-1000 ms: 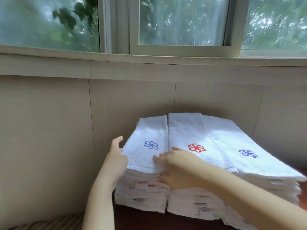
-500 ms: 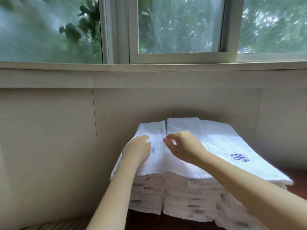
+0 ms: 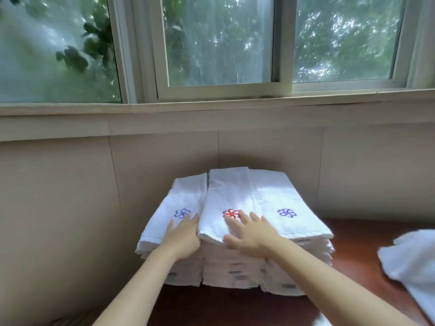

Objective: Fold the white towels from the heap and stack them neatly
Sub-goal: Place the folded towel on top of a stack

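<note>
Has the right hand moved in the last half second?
Yes. The right hand slid back toward the near edge of the middle stack of folded white towels; the red flower emblem it covered now shows just beyond it.

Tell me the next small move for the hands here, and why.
Probably lift the right hand off the red-flower towel and reach right for the loose towel on the table. Both hands lie flat on the stacks, the left hand at the gap between them. The top towels look squared, and that loose towel is unfolded.
</note>
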`<state>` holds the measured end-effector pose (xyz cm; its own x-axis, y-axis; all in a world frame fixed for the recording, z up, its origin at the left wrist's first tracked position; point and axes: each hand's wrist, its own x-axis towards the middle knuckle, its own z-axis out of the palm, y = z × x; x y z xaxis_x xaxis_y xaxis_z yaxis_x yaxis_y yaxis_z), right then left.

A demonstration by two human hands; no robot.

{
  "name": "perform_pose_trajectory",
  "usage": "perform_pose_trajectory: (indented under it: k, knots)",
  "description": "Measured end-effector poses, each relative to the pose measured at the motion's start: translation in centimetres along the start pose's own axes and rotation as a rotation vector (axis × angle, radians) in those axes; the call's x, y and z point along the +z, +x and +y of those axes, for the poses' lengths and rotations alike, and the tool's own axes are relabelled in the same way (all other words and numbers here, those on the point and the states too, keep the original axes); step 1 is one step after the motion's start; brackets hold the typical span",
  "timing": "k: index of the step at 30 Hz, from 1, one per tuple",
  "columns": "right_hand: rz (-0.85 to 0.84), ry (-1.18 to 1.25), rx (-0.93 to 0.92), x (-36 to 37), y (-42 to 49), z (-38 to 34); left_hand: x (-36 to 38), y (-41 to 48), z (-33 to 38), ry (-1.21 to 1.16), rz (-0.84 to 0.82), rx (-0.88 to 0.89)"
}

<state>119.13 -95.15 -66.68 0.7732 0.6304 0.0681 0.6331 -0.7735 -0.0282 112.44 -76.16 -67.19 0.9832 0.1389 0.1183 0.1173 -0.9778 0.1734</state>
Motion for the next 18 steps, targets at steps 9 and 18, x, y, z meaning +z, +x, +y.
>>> perform_pose_trajectory:
  k: [9,18]
  knots:
    - [0.125,0.095,-0.145,5.8,-14.9,3.3,4.6,-11.5,5.2,-0.378,0.252,-0.103]
    - [0.296,0.105,0.542,8.2,-28.3,20.1,9.9,-10.7,22.0,-0.366,0.008,0.222]
